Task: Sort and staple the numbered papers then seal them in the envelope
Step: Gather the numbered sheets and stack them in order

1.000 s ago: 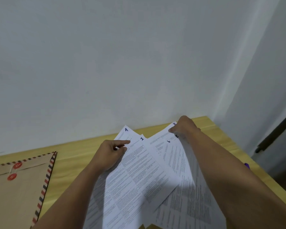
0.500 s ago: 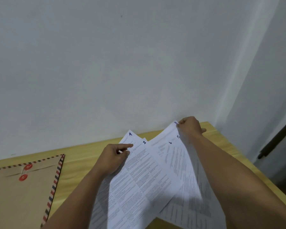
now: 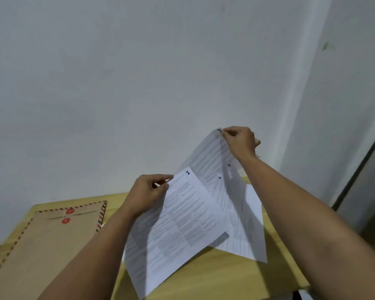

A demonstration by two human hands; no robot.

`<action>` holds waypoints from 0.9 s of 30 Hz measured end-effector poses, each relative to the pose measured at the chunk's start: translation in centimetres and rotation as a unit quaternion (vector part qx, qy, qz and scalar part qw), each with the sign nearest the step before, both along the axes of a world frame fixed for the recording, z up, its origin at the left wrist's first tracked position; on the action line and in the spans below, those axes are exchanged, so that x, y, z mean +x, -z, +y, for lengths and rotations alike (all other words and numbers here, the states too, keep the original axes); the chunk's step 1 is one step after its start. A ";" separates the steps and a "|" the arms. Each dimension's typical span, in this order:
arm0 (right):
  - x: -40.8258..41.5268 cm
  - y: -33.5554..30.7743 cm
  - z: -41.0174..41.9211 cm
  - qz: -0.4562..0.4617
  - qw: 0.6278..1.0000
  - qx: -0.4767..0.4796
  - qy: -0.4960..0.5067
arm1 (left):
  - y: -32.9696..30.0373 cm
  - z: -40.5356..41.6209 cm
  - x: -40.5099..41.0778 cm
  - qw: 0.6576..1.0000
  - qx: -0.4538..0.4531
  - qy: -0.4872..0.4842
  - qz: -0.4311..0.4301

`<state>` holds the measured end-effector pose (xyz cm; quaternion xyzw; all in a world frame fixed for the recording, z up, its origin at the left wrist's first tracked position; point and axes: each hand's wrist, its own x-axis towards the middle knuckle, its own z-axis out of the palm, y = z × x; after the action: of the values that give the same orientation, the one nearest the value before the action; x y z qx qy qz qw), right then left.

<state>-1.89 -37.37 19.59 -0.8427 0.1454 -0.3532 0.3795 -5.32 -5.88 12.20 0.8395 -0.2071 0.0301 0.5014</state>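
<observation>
Head view: two hands lift numbered papers above a wooden counter (image 3: 225, 276).

Largest is the pale wall (image 3: 139, 83) behind, then the counter, where a brown envelope (image 3: 41, 241) with striped edging and two red button clasps lies flat at the left. The left hand (image 3: 148, 192) pinches the sheet marked 1 (image 3: 182, 224) by its upper left edge. The right hand (image 3: 240, 141), raised higher, pinches the top corner of the sheet marked 3 (image 3: 212, 156); sheets marked 5 and 6 (image 3: 236, 213) hang beneath, lower edges near the counter.
</observation>
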 end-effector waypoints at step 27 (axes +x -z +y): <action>-9.5 -2.8 12.7 0.144 0.858 0.308 -0.384 | -7.2 5.7 -7.9 0.987 -0.062 -0.078 -0.123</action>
<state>-11.44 -24.71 22.42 -0.7134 -0.0357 0.0087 0.6998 -13.19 -0.21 19.40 0.8103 -0.1986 0.1848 0.5194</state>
